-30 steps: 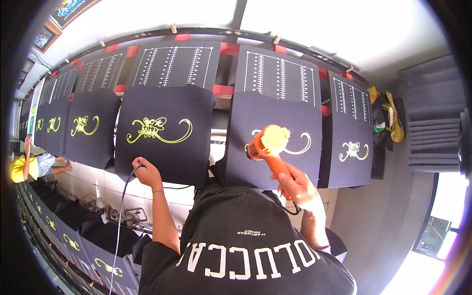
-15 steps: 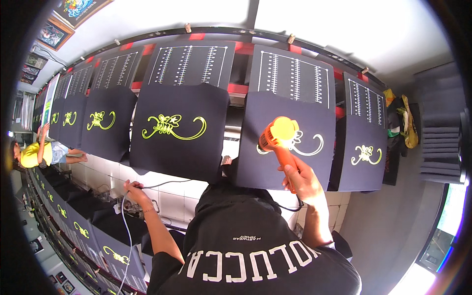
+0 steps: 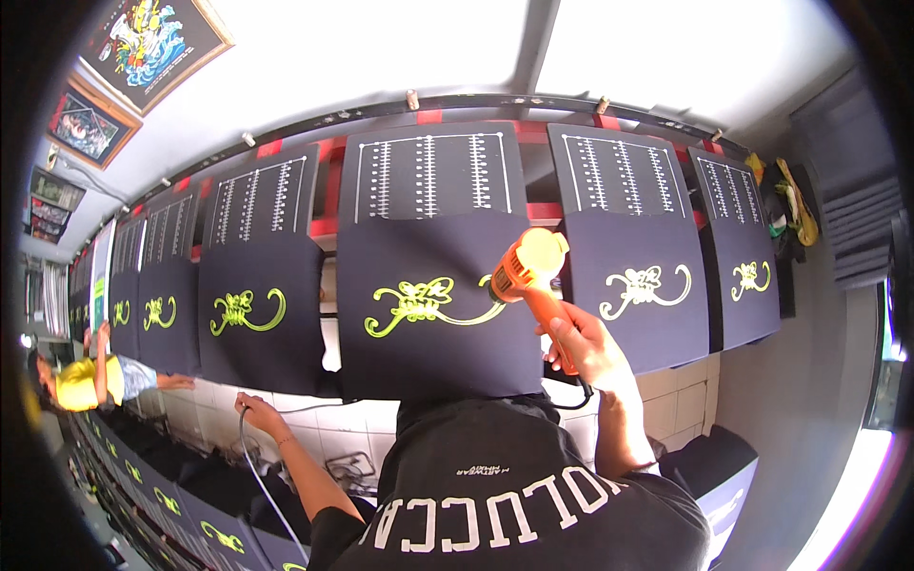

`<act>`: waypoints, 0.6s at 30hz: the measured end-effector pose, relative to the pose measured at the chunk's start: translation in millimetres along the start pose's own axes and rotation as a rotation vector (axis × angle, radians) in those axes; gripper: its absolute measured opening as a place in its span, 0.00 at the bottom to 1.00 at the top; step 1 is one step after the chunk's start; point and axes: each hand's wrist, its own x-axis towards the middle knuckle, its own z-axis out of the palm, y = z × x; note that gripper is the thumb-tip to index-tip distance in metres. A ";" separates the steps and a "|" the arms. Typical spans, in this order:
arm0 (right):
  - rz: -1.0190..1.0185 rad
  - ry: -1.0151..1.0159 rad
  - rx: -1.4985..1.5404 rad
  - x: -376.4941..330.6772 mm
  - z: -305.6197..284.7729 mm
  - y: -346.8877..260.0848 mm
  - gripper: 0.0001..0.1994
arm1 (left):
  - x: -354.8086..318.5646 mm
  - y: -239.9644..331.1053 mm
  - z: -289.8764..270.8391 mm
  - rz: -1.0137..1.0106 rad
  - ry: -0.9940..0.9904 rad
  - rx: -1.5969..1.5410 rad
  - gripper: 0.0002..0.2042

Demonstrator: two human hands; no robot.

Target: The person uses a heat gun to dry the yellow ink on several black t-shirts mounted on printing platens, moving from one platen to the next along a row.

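My right hand (image 3: 592, 354) is closed around the handle of an orange heat gun (image 3: 535, 268). Its nozzle points left, over the right end of a yellow-green curled print (image 3: 419, 303) on the black fabric (image 3: 433, 362) in front of me. That fabric covers the near part of a dark board (image 3: 438, 176) marked with white scales. Out to the left, my left hand (image 3: 262, 415) has its fingers closed on a grey cable (image 3: 249, 452). A black cord (image 3: 583, 395) hangs from the base of the heat gun's handle.
More boards with printed black fabric (image 3: 633, 328) stand on both sides in a row along a black rail (image 3: 476, 103). A second row (image 3: 205, 519) lies behind at lower left. A person in a yellow shirt (image 3: 81, 385) works at far left beside a screen frame (image 3: 100, 271).
The heat gun has passed from the print on the board to the right to the one on this board. My body and view have shifted left along the row; the left hand still holds the cable.
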 end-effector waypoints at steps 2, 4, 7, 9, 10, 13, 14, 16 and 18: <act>-0.040 0.093 -0.020 15.4 27.9 -0.6 0.16 | 37.2 -5.5 15.4 0.018 -0.033 0.135 0.18; -0.025 0.152 -0.063 23.7 48.2 -8.9 0.15 | 62.6 -22.1 23.7 0.173 -0.007 0.241 0.18; 0.060 0.185 -0.126 26.5 66.3 -18.4 0.20 | 77.4 -20.0 43.0 0.206 -0.064 0.288 0.16; 0.058 0.209 -0.119 30.0 76.4 -17.6 0.20 | 83.1 -16.9 50.3 0.182 -0.113 0.301 0.15; 0.059 0.215 -0.114 30.7 80.7 -17.2 0.20 | 85.0 -19.3 55.8 0.286 -0.074 0.317 0.15; 0.065 0.278 -0.119 30.2 90.0 -18.4 0.16 | 67.1 5.9 67.4 0.173 -0.054 0.517 0.16; 0.063 0.292 -0.114 30.0 91.5 -18.2 0.16 | 62.1 13.8 69.8 0.181 -0.052 0.547 0.16; 0.062 0.304 -0.098 30.0 94.3 -14.8 0.15 | 61.9 19.6 70.4 0.170 -0.048 0.572 0.16; 0.037 0.319 -0.104 31.9 93.4 -12.2 0.15 | 62.2 17.1 69.8 0.164 -0.041 0.576 0.16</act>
